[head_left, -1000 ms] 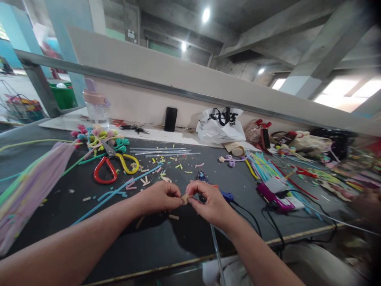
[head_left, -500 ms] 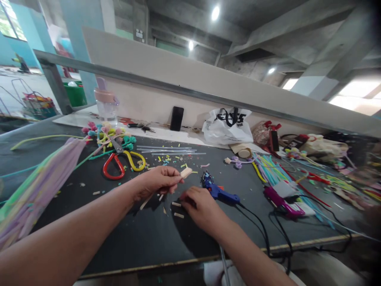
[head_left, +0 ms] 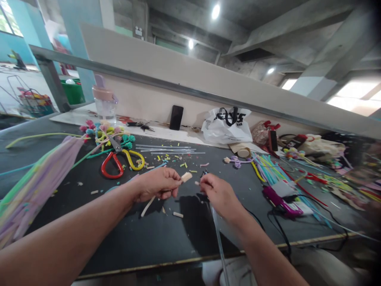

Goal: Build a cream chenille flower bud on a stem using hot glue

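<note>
- Right hand [head_left: 218, 194] just now up off the table [head_left: 119, 246], lifted with a small cream piece [head_left: 197, 183] at ten o'clock from its knuckles.
- Likely meaning for the work: one loose piece picked up and brought level with the cream bundle [head_left: 186, 176], still apart from it, near the tip of the blue glue gun [head_left: 204, 173].
- Different from half a second ago: two loose pieces on the table then, only one loose piece [head_left: 177, 214] visible now, at five o'clock from the left hand [head_left: 160, 182]; blue glue gun in plain sight then, almost wholly behind the right hand now.
- Much the same as then: left hand near its former place, bundle at three o'clock from it, pale tips fanned outward.
- Left grip: thumb and fingers pressed together around the bundle's near end, no gap visible.
- Right grip: fingertips pinched on the small piece, only its end showing.
- Cream strip [head_left: 148, 206] at seven o'clock from the left hand; held or merely lying beneath, cannot tell.
- Clear rod [head_left: 220, 246] at six o'clock from the right hand, upper end hidden.
- Scissors [head_left: 117, 146] at ten o'clock from the left hand, purple glue gun [head_left: 281, 201] at three o'clock from the right.
</note>
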Motion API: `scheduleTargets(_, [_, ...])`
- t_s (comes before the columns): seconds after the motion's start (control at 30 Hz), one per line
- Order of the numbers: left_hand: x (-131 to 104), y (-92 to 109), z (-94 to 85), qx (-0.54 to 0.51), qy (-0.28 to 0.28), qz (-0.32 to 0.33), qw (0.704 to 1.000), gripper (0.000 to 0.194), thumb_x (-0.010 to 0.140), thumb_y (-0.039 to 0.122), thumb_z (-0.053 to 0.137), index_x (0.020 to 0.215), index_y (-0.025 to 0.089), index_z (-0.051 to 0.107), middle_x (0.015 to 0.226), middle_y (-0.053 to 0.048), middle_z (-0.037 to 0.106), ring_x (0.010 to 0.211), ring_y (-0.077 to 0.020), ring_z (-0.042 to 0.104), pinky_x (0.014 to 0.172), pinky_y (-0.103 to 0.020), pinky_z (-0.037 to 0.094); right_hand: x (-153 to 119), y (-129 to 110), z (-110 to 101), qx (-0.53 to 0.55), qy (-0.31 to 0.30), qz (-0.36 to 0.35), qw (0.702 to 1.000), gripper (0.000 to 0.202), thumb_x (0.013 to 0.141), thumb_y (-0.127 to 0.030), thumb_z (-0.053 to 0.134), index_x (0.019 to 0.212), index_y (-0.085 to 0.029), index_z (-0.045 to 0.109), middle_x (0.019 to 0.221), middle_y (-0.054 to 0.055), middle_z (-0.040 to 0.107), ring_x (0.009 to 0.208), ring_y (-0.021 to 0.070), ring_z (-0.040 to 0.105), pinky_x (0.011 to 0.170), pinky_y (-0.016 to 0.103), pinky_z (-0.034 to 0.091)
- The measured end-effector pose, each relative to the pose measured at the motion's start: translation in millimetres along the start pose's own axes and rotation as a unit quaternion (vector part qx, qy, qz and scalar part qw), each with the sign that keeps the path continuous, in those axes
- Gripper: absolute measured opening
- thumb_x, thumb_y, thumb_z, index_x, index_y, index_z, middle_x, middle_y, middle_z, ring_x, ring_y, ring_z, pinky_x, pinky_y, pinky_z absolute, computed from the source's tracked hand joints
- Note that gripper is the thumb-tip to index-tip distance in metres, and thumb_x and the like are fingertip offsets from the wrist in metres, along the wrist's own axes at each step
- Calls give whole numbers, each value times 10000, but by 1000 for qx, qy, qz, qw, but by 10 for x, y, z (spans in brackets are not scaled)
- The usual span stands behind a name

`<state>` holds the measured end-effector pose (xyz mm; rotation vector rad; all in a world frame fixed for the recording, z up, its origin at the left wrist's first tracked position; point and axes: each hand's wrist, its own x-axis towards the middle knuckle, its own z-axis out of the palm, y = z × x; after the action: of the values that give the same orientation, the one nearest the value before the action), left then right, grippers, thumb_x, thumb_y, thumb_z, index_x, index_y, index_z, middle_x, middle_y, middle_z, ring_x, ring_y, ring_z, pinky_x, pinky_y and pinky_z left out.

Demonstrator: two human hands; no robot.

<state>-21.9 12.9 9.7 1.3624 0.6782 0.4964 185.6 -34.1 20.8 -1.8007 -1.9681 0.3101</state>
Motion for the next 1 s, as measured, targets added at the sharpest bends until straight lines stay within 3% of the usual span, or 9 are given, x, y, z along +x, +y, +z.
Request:
scheduleTargets(0.1, [2, 9, 20, 18, 9, -2, 1000, 217, 759, 339, 573, 815, 141, 506, 573, 22, 565, 353, -23, 361, 353, -155, 158, -24, -39, -115, -4, 62, -22, 998, 146, 804, -207, 458, 712, -205, 571, 611, -8, 616, 593, 146, 561, 573, 236, 364])
scheduleTargets(0.23, [26, -12, 71, 60, 38, 5, 997, 198, 760, 321, 560, 833, 149, 495, 554, 35, 563, 351, -29, 366, 356, -154, 197, -116, -135, -75, -87, 111, -150, 979, 172, 825, -126, 429, 734, -198, 556, 685, 11, 641, 692, 158, 575, 812, 321, 336])
scheduleTargets(0.4, [31, -23, 153, 129, 47, 4, 990, 176, 749, 297, 534, 844, 150, 527, 523, 48, 546, 358, -43, 372, 359, -154, 258, -187, -168, 1, -157, 111, -240, 951, 261, 764, 4, 396, 819, -192, 559, 804, 19, 646, 805, 162, 570, 957, 384, 201])
scheduleTargets(0.6, [3, -30, 197, 209, 69, 12, 975, 196, 727, 266, 506, 881, 165, 572, 524, 43, 561, 380, -64, 411, 367, -158, 315, -207, -172, 14, -180, 83, -244, 949, 295, 777, 13, 374, 843, -201, 567, 823, 10, 629, 799, 156, 549, 991, 402, 143])
scheduleTargets(1.0, [-4, -15, 217, 236, 82, 28, 968, 238, 747, 387, 519, 808, 171, 602, 492, 45, 513, 417, -76, 409, 376, -152, 313, -195, -193, 24, -200, 53, -225, 952, 293, 798, 1, 363, 845, -193, 578, 788, 13, 607, 795, 162, 523, 990, 409, 134])
